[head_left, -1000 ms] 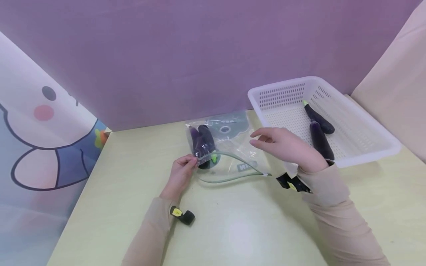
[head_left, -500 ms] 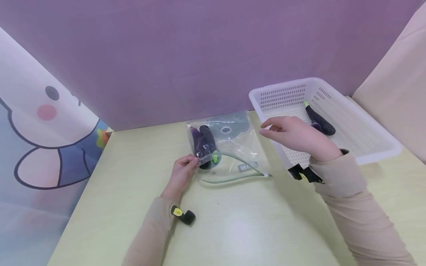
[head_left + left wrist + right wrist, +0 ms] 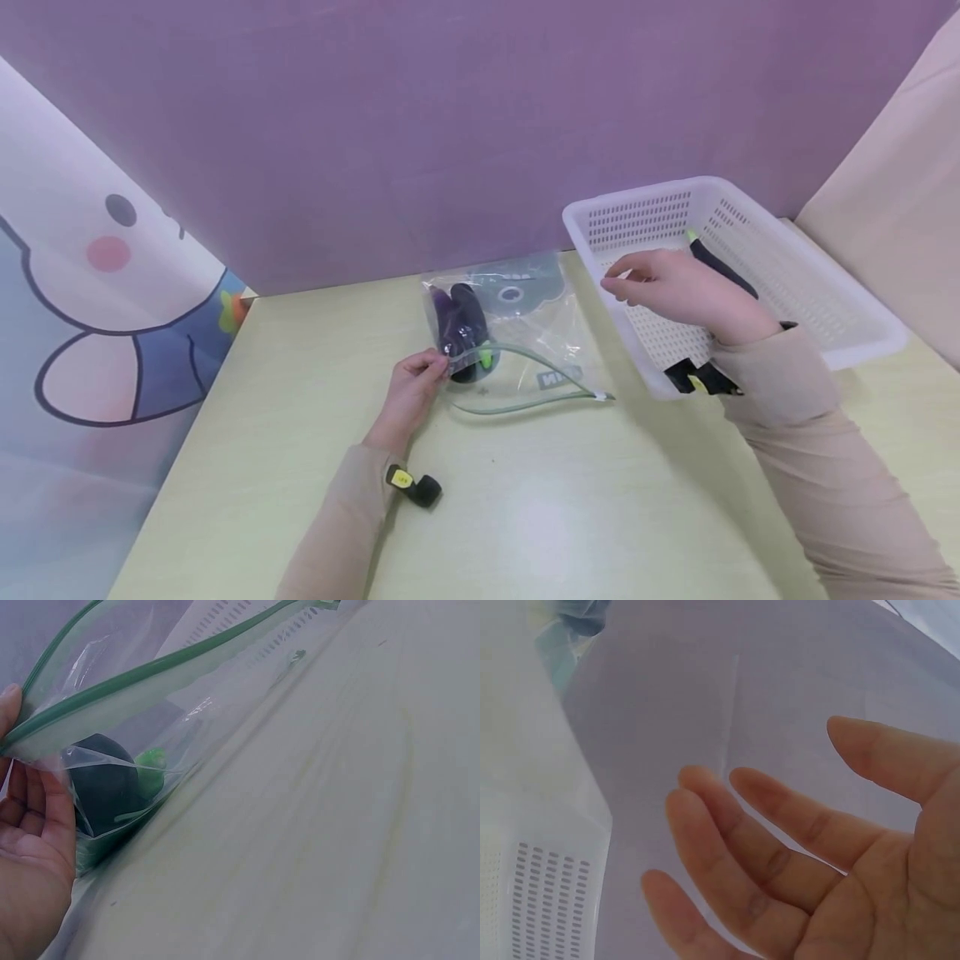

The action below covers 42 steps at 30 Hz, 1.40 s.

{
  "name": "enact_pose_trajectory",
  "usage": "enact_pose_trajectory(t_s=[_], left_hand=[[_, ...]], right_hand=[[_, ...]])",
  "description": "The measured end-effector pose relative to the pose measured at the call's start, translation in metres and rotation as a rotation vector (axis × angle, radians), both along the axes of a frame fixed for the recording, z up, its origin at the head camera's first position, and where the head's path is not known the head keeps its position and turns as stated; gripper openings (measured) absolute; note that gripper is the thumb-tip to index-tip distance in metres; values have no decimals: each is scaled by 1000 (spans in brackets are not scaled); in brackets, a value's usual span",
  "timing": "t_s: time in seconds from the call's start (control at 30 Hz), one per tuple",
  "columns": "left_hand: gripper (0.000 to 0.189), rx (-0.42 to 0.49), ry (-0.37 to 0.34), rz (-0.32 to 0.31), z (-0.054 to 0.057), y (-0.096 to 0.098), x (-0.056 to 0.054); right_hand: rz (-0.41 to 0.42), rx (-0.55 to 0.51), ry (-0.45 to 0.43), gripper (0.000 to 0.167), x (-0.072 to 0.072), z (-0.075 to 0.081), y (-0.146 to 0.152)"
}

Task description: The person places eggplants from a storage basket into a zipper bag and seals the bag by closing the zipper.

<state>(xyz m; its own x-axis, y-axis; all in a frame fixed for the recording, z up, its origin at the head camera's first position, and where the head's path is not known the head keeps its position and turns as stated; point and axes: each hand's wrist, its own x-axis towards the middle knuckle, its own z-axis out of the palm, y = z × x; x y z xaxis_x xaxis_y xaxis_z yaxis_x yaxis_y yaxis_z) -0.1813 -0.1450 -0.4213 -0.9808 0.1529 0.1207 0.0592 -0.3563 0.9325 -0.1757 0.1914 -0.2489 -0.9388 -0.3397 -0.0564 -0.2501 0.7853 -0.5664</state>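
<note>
A clear zip bag (image 3: 536,325) with a green seal lies on the table, its mouth partly spread. Inside it are dark purple eggplants (image 3: 459,323), one with a bright green stem end (image 3: 151,771). The left hand (image 3: 408,387) pinches the bag's left edge near the seal between thumb and fingers. Over the left part of a white basket hovers the right hand (image 3: 678,287), its fingers loosely bent and holding nothing. An eggplant (image 3: 722,265) in the basket shows beyond that hand; the hand and forearm hide part of the basket floor.
The white perforated basket (image 3: 832,287) stands at the right rear of the pale table (image 3: 570,500). A purple backdrop (image 3: 420,142) rises behind, with a printed cloth (image 3: 90,342) at the left and a pale one at the right.
The right hand has moved right and away from the body, from near the bag to over the basket, covering a second eggplant seen there earlier. The left hand keeps its hold on the bag.
</note>
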Motion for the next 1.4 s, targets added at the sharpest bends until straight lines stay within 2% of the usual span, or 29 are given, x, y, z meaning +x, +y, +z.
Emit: enact_pose_trajectory(t_s=[0.37, 0.5, 0.97, 1.23, 1.4], left_hand=[[29, 12, -1, -10, -2, 1, -1], [28, 12, -11, -5, -1, 1, -1], [34, 3, -34, 8, 0, 3, -2], [32, 6, -29, -3, -3, 3, -4], [35, -1, -43, 8, -2, 5, -3]], right_hand=[[-42, 29, 13, 43, -19, -9, 23], [-53, -2, 2, 40, -27, -13, 32], [-89, -69, -188, 51, -46, -21, 59], [-120, -121, -338, 57, -58, -36, 79], [-134, -155, -390, 60, -61, -47, 91]])
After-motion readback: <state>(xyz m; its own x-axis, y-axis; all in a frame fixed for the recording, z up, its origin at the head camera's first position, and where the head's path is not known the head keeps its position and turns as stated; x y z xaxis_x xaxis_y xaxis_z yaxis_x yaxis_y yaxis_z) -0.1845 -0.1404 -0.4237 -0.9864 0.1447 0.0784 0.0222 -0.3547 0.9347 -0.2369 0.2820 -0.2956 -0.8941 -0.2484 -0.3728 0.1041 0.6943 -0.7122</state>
